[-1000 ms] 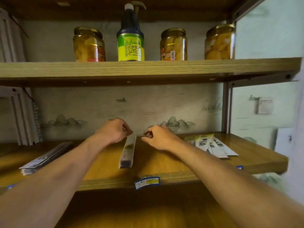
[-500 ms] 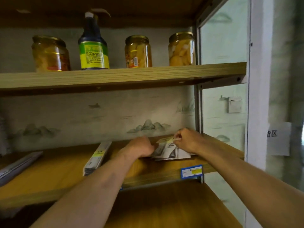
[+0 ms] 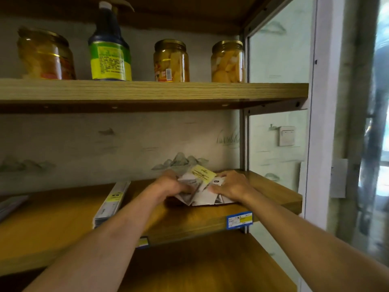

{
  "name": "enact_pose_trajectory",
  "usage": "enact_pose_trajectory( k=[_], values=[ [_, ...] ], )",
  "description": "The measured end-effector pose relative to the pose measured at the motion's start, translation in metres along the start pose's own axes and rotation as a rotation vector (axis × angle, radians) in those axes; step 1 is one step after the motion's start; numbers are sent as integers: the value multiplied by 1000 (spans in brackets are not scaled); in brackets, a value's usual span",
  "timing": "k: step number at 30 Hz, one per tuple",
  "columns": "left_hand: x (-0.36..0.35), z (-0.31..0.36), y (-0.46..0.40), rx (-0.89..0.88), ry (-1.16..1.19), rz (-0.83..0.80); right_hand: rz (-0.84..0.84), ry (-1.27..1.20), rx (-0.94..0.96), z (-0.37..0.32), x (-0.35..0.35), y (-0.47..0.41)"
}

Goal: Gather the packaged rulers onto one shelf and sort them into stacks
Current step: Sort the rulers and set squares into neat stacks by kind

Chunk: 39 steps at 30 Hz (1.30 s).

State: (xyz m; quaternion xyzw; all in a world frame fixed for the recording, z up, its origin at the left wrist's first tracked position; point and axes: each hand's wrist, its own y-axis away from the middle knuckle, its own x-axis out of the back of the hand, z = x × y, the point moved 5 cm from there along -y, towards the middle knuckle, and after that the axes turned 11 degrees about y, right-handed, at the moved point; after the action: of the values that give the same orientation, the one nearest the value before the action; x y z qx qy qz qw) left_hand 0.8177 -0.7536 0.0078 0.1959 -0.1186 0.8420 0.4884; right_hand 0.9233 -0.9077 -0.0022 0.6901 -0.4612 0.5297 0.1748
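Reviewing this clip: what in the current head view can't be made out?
- Small packets: count and print unreadable; left hand and right hand cover them.
- Ruler stack: near end hidden by the left forearm.
- Packages at far left: cut off by the frame edge.
- Price tag: text too small.

Shop: price tag (image 3: 239,220) on shelf edge (image 3: 189,223), jars (image 3: 171,61) stocked above.

both hands (image 3: 168,185) now off the long stack, onto the packets (image 3: 202,189)
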Motion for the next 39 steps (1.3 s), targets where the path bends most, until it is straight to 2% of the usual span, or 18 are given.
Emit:
enact_pose_trajectory(
  k=[4,9,12,18,20,22,24,26,31,39],
  values=[
    [3,-8,3,-103,350,48,-35,-286,-55,12,0,-1],
    [-15,-2,4,-138,620,157,-184,-530,-71,31,9,-11],
    [-21,1,4,-160,667,174,-247,-583,-38,34,8,-14],
    [-33,5,9,-207,664,344,-257,-712,22,54,16,-34],
    [-29,6,10,-223,695,411,-195,-744,57,54,27,-34],
    [-27,11,9,-237,700,431,-48,-714,118,50,44,-34],
    [-31,19,10,-257,670,417,137,-624,191,40,61,-32],
    [-38,25,9,-283,615,375,248,-540,262,25,69,-29],
    [-64,42,12,-384,444,254,313,-513,391,-10,57,-18],
    [-56,30,19,-348,472,98,273,-457,486,-28,36,-7]
  ],
)
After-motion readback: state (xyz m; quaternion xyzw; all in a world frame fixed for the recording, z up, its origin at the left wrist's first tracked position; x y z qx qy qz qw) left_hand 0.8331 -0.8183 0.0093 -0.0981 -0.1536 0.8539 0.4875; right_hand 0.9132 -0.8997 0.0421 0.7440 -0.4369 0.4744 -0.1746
